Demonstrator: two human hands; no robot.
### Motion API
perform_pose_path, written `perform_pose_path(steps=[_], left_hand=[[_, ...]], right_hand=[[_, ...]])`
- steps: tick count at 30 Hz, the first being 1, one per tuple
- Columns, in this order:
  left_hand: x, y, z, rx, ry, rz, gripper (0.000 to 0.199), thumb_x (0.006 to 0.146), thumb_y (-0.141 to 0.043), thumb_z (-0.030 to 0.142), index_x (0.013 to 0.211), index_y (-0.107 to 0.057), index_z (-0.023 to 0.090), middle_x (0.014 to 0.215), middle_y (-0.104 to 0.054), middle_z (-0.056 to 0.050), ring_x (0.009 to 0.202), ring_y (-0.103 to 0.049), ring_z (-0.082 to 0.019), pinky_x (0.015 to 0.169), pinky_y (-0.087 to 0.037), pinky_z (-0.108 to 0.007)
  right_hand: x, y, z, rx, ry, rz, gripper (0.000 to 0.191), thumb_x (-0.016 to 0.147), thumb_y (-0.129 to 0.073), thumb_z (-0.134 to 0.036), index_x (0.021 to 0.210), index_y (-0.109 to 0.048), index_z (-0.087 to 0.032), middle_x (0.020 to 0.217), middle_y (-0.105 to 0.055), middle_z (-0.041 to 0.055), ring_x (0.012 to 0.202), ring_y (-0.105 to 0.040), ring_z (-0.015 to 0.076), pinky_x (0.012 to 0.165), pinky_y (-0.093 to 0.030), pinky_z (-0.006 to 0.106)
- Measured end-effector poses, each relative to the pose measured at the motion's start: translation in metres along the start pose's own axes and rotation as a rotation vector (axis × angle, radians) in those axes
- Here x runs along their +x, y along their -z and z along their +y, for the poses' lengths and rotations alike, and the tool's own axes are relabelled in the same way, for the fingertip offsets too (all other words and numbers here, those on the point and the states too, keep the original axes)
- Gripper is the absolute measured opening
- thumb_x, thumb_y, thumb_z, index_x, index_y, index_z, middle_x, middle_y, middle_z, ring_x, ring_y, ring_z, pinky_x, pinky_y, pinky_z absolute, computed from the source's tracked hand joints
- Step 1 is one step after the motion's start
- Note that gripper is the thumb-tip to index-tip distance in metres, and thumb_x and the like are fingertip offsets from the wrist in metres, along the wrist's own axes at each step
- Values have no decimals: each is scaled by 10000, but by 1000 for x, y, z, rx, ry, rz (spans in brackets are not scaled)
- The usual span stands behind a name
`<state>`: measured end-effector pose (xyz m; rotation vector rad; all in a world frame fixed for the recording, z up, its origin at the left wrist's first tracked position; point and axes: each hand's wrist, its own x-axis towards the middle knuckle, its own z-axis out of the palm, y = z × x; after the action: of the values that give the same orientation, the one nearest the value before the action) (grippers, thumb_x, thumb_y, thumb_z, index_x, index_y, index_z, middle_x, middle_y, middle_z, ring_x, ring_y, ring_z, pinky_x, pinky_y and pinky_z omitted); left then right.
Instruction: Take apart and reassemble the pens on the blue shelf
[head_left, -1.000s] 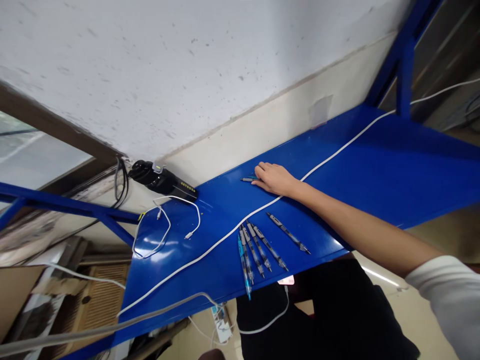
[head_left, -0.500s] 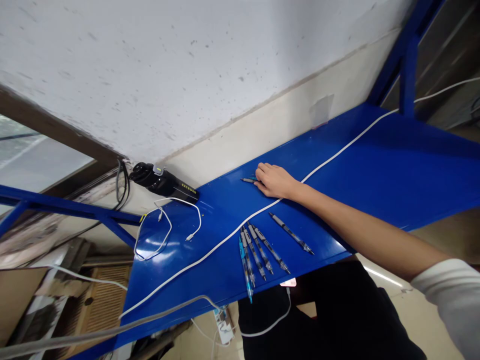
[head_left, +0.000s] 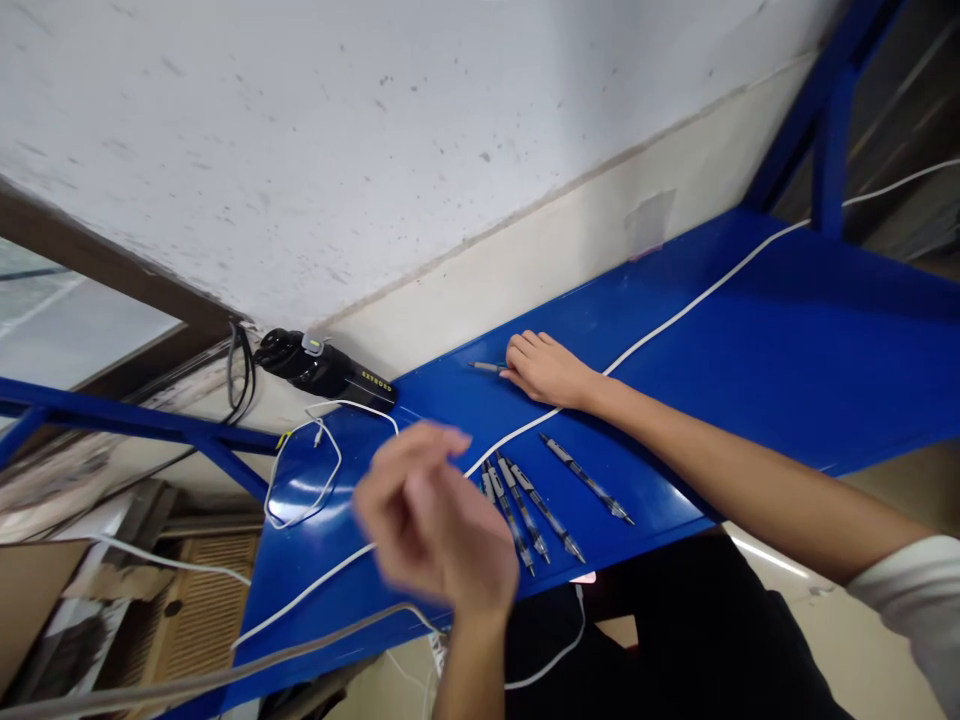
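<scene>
Near the front of the blue worktop [head_left: 750,370], the left hand [head_left: 442,525] has just been brought into view, blurred, its grip loosely curled; whether anything is held cannot be told. Clustered pens [head_left: 526,515] are partly hidden by it, so both hands now seem engaged among the pens. Beyond a lone pen [head_left: 587,480] and the white cable [head_left: 675,318], a grey pen [head_left: 486,367] is partly covered by the right hand [head_left: 546,370], fingers curled; whether it is grasped cannot be told.
</scene>
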<state>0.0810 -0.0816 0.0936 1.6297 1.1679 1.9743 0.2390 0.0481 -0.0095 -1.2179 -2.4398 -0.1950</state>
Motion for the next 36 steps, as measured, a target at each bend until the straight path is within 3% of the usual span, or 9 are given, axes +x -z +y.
perform_pose_path(steps=[2,5,7,9,12,16,25,31,36], left_hand=[[13,-10,-33,-51,54,12,137,1064,-632,352,1021,-731,267,955,-728,-16,925,-713,-205,929,-588,-407],[34,-19,-97,-65,237,-145,220,1013,-709,411,984,-744,196,948,-773,-55,932,-745,-204,934,-577,-359],[41,-19,-132,-78,323,-137,281,989,-733,460,944,-743,183,925,-781,-61,928,-750,-202,939,-568,-339],[41,-18,-152,-128,402,-96,303,966,-761,483,962,-762,180,909,-781,-56,921,-754,-192,933,-562,-315],[33,-15,-154,-301,527,-113,367,947,-785,510,1124,-784,188,1033,-805,-91,1005,-776,-209,945,-556,-311],[27,-14,-140,-545,651,-249,406,931,-820,487,1206,-786,191,1210,-801,-144,1167,-765,-274,1078,-541,-396],[28,-8,-136,-684,714,-254,384,938,-839,376,1290,-761,247,1402,-734,-116,1349,-679,-300,1188,-502,-458],[29,-8,-141,-641,757,-171,342,851,-921,397,1089,-787,191,1090,-806,-90,1145,-772,-273,1128,-537,-444],[27,-8,-146,-571,793,-97,344,806,-950,404,977,-784,157,988,-807,-90,994,-792,-242,1003,-572,-398]], right_hand=[[1,2,-3,70,-23,53,414,1175,-318,-412,1097,-613,-133,1074,-697,160,934,-581,274,823,-365,379],[1,5,-5,214,-104,108,452,1186,-222,-443,1152,-563,-149,944,-718,118,778,-588,237,740,-354,349],[0,7,-6,299,-178,111,487,1183,-177,-488,1191,-534,-157,850,-712,87,661,-562,215,654,-312,324],[-1,9,-6,353,-238,101,505,1177,-151,-516,1216,-514,-166,798,-705,67,589,-539,200,598,-267,310],[-2,11,-7,387,-266,91,495,1173,-154,-522,1220,-508,-179,811,-716,67,572,-549,193,580,-257,300],[-4,8,-12,410,-217,76,475,1173,-189,-521,1205,-521,-183,826,-725,69,610,-594,198,586,-273,297],[-5,5,-21,487,-115,45,449,1180,-235,-451,1076,-579,-182,819,-730,69,652,-638,191,618,-325,297],[-6,3,-20,564,-126,-4,438,1180,-246,-436,1107,-597,-185,897,-761,90,684,-673,192,636,-367,300],[-6,2,-21,518,-108,-3,504,1183,-231,-487,1079,-614,-176,780,-716,65,625,-644,192,601,-332,304]])
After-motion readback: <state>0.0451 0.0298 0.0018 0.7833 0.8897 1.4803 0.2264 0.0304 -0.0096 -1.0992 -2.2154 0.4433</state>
